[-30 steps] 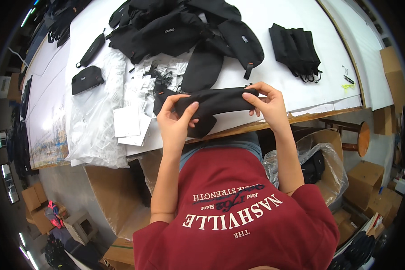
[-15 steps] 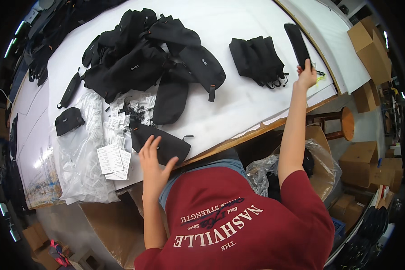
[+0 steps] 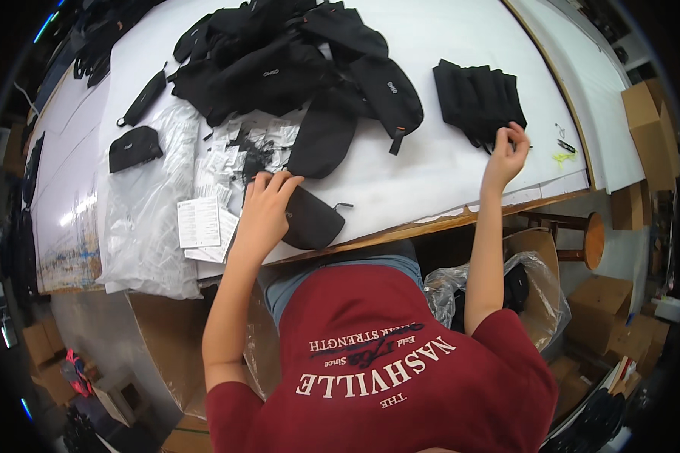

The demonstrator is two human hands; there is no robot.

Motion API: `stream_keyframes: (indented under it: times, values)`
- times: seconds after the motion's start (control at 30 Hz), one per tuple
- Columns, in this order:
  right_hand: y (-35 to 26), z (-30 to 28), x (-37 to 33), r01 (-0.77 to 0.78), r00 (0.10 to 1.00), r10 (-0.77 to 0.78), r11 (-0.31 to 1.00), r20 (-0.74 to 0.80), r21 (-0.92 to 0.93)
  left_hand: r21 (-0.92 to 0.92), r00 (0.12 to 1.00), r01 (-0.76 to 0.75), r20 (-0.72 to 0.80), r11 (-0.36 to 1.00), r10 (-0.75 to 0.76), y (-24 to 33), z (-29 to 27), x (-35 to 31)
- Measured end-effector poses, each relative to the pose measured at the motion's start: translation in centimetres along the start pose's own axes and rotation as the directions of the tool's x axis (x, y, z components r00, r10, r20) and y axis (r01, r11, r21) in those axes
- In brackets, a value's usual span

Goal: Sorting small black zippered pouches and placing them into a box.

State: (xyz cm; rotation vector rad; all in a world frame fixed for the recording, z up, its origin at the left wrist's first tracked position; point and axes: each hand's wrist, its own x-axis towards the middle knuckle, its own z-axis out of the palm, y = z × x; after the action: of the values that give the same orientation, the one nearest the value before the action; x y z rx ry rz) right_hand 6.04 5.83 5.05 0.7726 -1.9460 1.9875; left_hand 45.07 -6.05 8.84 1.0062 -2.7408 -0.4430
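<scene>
A flat black zip pouch [image 3: 313, 219] lies at the table's near edge, a short pull tab at its right end. My left hand [image 3: 268, 211] is over the pouch's left end, fingers bent over its upper edge; the thumb is hidden. To the right stands a row of black pouches [image 3: 480, 94] packed side by side. At that row's near right end is my right hand [image 3: 505, 155], its fingers loosely curled and apart, with no pouch lifted in it. Beyond my left hand lie loose white tags with black cords [image 3: 257, 147] and a big heap of black pouches [image 3: 272, 72].
A clear plastic bag of tags [image 3: 147, 234] lies at left, with printed white cards [image 3: 199, 223] and a small black pouch [image 3: 134, 149]. Small thread snips [image 3: 566, 146] and yellow thread lie at right. Below the table edge are a plastic-lined carton [image 3: 540, 279] and a wooden stool [image 3: 593, 241].
My right hand has brought a black pouch from the right to the row and set it there. My left hand has moved up over the near pouch, its fingers now bent. The view has shifted.
</scene>
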Motion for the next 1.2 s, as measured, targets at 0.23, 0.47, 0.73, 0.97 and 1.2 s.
stream_keyframes:
  times: [0.23, 0.47, 0.73, 0.97, 1.2]
  values:
    - [-9.7, 3.7, -12.4, -0.14, 0.581, 0.105, 0.99, 0.807, -0.028, 0.127, 0.981, -0.173, 0.114, 0.977, 0.159, -1.8, -0.2, 0.7]
    - [-12.3, 6.0, -15.1, -0.099, 0.407, 0.096, 0.993, 0.909, -0.06, -0.005, 0.978, -0.188, -0.089, 0.982, 0.187, -0.7, -1.4, 0.7]
    - [-11.7, 3.9, -14.4, -0.361, 0.392, 0.234, 0.929, 0.89, -0.085, -0.197, 0.899, 0.052, -0.417, 0.979, -0.132, -3.6, -1.9, 2.2]
    - [-7.5, 2.7, -11.1, 0.207, 0.764, 0.023, 0.938, 0.644, -0.279, 0.095, 0.937, 0.327, -0.163, 0.94, -0.309, -8.5, -0.1, 0.3]
    - [-10.0, 2.6, -10.6, 0.089, 0.821, 0.028, 0.98, 0.57, -0.177, -0.233, 0.853, 0.242, -0.411, 0.942, -0.321, -9.0, -2.1, 0.2]
